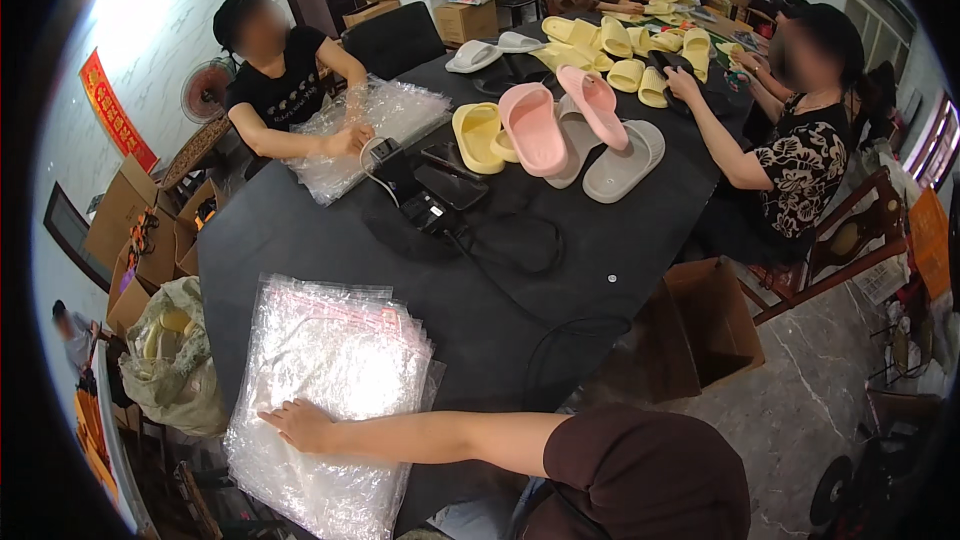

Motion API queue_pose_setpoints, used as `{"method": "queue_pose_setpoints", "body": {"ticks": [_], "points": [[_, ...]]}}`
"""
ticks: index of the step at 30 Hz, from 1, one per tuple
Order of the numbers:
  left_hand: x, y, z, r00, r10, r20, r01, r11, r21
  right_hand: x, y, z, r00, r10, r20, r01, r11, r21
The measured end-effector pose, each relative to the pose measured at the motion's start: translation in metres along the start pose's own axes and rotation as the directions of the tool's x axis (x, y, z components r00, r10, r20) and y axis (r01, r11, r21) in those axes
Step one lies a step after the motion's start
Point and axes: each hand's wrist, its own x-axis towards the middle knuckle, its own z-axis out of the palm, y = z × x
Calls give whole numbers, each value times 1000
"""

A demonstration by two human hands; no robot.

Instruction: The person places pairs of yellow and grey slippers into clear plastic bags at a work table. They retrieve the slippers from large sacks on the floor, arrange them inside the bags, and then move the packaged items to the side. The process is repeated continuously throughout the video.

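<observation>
My right arm, in a dark brown sleeve, reaches leftward from the lower right. At its end my right hand point(300, 427) rests on a stack of clear plastic bags point(345, 360) near the table's front left edge. Its fingers stretch out and lie apart on the top sheet, grasping nothing. The bags are shiny, somewhat fanned at their right side, with a strip of reddish print near the far end. I do not see my left hand in the picture.
Across the black-covered table point(560, 340), pink slides point(533, 130), grey slides point(625, 162) and many yellow ones are heaped. A phone point(450, 183) and cables lie mid-table. A co-worker handles another bag pile point(375, 125). An open cardboard box point(690, 330) stands right; a sack point(172, 365) left.
</observation>
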Motion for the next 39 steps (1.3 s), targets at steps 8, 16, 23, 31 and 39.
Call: {"method": "queue_pose_setpoints", "body": {"ticks": [8,16,23,31,39], "points": [[-19,10,-10,992,-110,59,111,994,-21,7,-8,-13,962,146,229,-122,986,-118],[-16,24,14,977,-86,196,102,992,-74,10,-1,-21,956,230,185,-239,971,27],[-14,36,36,952,-30,306,60,994,-90,15,-2,-19,940,250,232,-250,968,-29],[-15,36,36,929,-58,364,99,991,-94,11,-7,-24,921,212,328,-194,977,-88],[-13,37,26,918,-74,388,124,987,-105,12,0,-11,966,184,180,-192,981,26]]}}
